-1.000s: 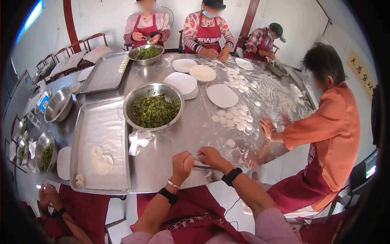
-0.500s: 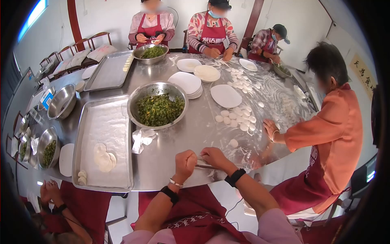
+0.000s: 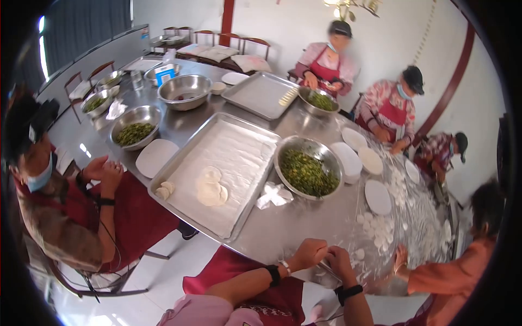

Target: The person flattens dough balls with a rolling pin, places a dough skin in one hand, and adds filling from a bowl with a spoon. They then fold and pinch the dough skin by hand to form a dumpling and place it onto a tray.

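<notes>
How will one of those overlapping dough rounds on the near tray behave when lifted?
The dough rounds look thin, so one would probably droop. Their overlap suggests neighbours may cling. Lying flat, they seem unlikely to roll.

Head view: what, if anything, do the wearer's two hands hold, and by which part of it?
It cannot be told: the left hand and right hand are curled close together, hiding anything they may grip.

Brown wooden chairs with pale cushions (image 3: 251, 63) are lining a plain white wall (image 3: 288, 24). Dark grey curtains (image 3: 89, 32) are hanging upper left.
</notes>
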The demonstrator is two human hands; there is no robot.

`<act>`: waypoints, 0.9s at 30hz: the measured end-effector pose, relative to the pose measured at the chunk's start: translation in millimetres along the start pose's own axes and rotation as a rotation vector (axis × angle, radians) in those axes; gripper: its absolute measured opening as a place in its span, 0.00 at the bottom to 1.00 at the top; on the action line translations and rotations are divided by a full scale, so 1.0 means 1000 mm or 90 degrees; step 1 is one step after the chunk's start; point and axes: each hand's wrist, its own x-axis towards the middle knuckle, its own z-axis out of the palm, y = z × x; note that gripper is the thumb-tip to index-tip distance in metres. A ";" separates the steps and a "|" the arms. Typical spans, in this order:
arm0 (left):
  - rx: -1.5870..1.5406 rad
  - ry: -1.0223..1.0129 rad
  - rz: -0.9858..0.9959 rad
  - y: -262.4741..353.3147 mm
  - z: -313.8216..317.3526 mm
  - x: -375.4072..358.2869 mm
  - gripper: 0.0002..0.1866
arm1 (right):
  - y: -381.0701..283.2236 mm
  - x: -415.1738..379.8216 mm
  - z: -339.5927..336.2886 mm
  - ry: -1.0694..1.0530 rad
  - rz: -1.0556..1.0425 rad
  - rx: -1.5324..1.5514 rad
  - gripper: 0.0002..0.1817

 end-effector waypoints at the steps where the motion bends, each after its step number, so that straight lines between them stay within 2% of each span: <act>1: -0.030 0.014 -0.018 -0.005 0.002 0.004 0.09 | -0.004 0.000 0.000 0.003 0.025 0.027 0.11; 2: -0.008 0.011 0.023 -0.005 0.002 -0.001 0.08 | -0.006 0.001 0.000 0.007 0.051 0.055 0.11; 4: 0.038 -0.001 0.104 -0.004 0.000 -0.022 0.08 | -0.005 -0.002 0.009 0.017 -0.023 -0.031 0.10; 5: 0.020 -0.013 0.100 0.005 -0.003 -0.033 0.08 | -0.007 -0.001 0.011 0.022 -0.059 -0.072 0.10; 9: -0.011 -0.065 0.131 0.024 -0.003 -0.068 0.07 | -0.025 0.010 0.007 -0.102 0.133 0.175 0.10; 12: 0.006 -0.054 0.114 0.025 -0.003 -0.069 0.08 | -0.046 0.035 0.002 -0.157 0.294 0.389 0.11; 13: 0.008 -0.054 0.116 0.025 -0.004 -0.068 0.08 | -0.062 0.048 0.001 -0.187 0.298 0.368 0.13; 15: 0.013 -0.059 0.116 0.024 -0.003 -0.068 0.08 | -0.105 0.075 0.007 -0.265 0.225 0.427 0.14; 19: 0.060 -0.079 0.121 0.019 -0.002 -0.066 0.08 | -0.226 0.117 0.026 -0.382 0.076 0.675 0.19; 21: 0.051 -0.101 0.095 0.022 -0.006 -0.063 0.08 | -0.253 0.134 0.032 -0.413 0.107 0.657 0.19; 23: 0.053 -0.087 0.099 0.023 -0.009 -0.061 0.08 | -0.250 0.140 0.034 -0.396 0.113 0.608 0.20; 27: 0.021 -0.038 0.110 0.023 -0.006 -0.059 0.09 | -0.183 0.115 -0.006 -0.248 0.120 0.511 0.19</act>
